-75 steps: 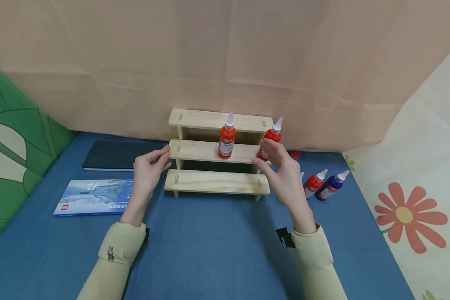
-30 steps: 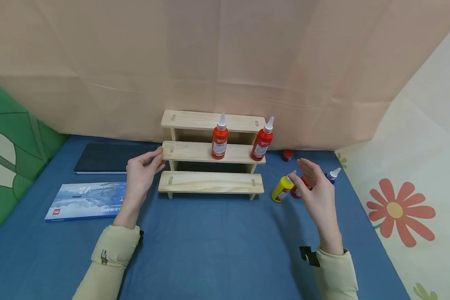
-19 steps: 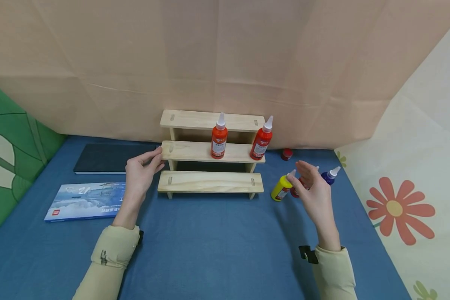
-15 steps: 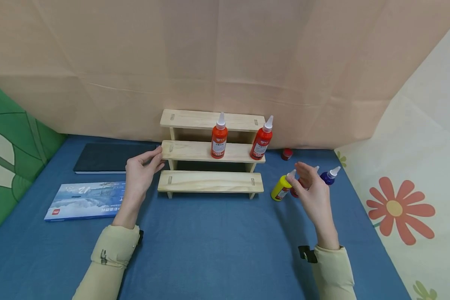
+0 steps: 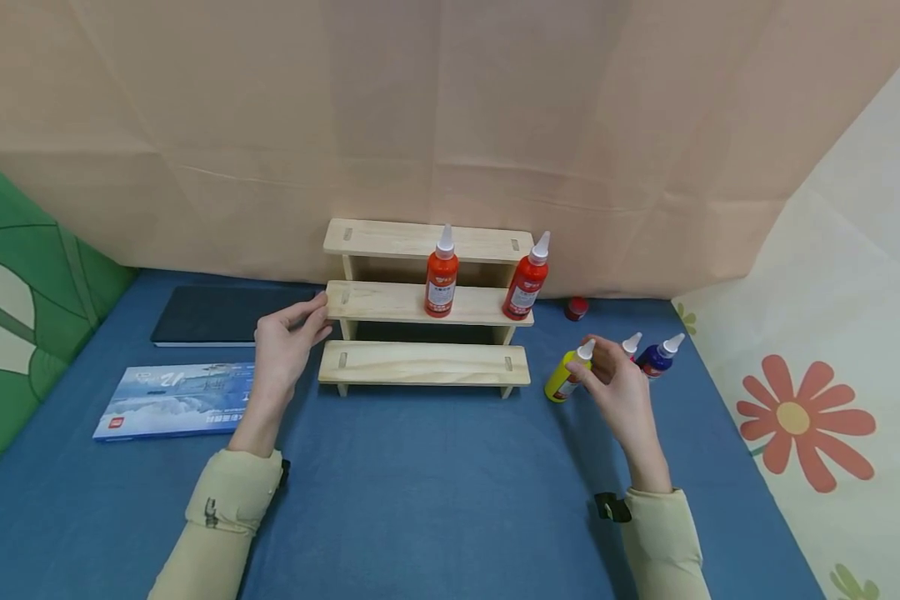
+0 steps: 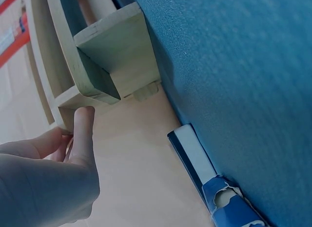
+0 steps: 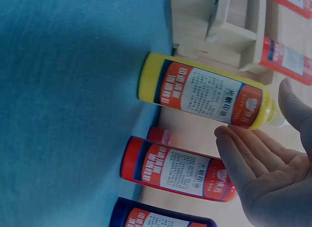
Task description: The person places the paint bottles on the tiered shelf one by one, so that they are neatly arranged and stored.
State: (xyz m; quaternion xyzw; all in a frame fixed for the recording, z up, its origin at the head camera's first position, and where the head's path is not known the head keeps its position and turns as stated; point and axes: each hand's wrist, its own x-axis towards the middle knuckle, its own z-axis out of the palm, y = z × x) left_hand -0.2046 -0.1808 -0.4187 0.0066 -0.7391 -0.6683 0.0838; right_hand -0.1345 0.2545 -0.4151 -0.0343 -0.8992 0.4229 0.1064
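Note:
A three-tier wooden shelf [image 5: 423, 364] stands at the centre, two red bottles [image 5: 441, 287] [image 5: 523, 290] upright on its middle tier. My left hand [image 5: 283, 346] pinches the left end of that tier; the left wrist view shows thumb and fingers at the wooden corner [image 6: 73, 97]. Right of the shelf, my right hand [image 5: 618, 387] is around the upper part of an upright yellow bottle [image 5: 562, 382]. In the right wrist view its thumb and straight fingers lie either side of the yellow bottle's neck [image 7: 273, 113], the thumb apart from it.
Beside the right hand stand another red bottle [image 7: 178, 171] and a dark blue bottle [image 5: 652, 362]. A red cap or small jar [image 5: 576, 308] lies behind them. At the left are a black book [image 5: 225, 315] and a blue-and-white box [image 5: 176, 400]. A beige cloth hangs behind.
My right hand has left the red bottle at the shelf's right end, moved right, then closed in on the yellow bottle from its right. My left hand stays at the shelf.

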